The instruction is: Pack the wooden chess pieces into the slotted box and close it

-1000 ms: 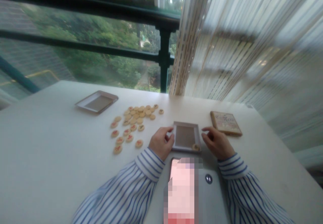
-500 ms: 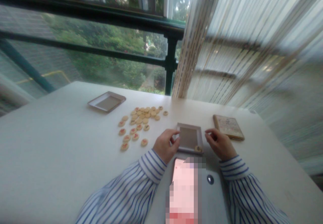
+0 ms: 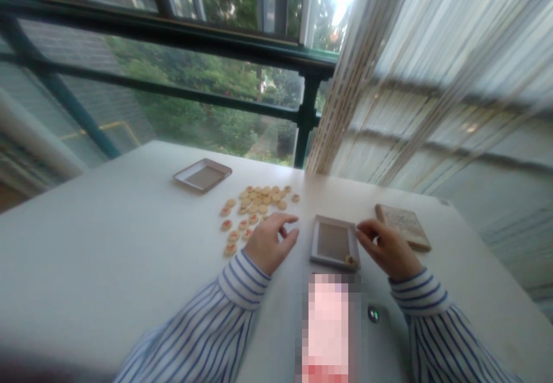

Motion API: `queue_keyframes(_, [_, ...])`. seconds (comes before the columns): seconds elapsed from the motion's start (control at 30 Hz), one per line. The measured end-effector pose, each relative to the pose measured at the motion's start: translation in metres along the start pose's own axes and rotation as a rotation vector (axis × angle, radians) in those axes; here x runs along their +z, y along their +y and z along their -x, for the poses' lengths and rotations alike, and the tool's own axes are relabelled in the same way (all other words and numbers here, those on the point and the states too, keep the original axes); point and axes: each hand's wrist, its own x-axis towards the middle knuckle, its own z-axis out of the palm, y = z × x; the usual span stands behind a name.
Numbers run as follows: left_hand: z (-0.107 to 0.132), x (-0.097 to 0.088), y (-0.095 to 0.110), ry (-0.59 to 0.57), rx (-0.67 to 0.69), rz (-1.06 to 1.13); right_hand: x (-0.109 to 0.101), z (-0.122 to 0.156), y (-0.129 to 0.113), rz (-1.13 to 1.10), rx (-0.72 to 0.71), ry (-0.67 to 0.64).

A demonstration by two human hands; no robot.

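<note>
My left hand (image 3: pixel 272 243) hovers at the near right edge of a spread of round wooden xiangqi pieces (image 3: pixel 264 194). Its thumb and fingers are apart, with nothing visible between them. A shallow square tray (image 3: pixel 314 242) sits in front of me with one piece (image 3: pixel 351 260) in its near right corner. My right hand (image 3: pixel 393 250) is beside the tray's right wall, fingers loosely curved and fingertips at the rim; whether they touch it I cannot tell. Several pieces show red characters, and some are partly hidden behind my left hand.
A similar shallow tray (image 3: pixel 178 177) lies at the far left of the white table (image 3: pixel 108 245). To the right lies a flat decorated box or lid (image 3: pixel 406 227). A phone with a blurred-out screen (image 3: pixel 328 325) is close to me. Window railing (image 3: pixel 306 106) and a string curtain (image 3: pixel 345 83) border the far side.
My left hand has moved left, off the near tray's left side and towards the pieces. My right hand has come slightly closer to the tray's right rim. The view has shifted a little.
</note>
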Motion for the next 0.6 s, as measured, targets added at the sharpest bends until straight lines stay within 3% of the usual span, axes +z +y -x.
queue_keyframes(0.27, [-0.037, -0.038, -0.048, 0.157, -0.130, -0.146, -0.007, -0.028, -0.034, 0.151, -0.120, -0.087])
queue_keyframes(0.6, [-0.037, -0.052, -0.091, 0.153, -0.156, -0.203, 0.028, -0.084, -0.065, 0.168, -0.216, -0.191])
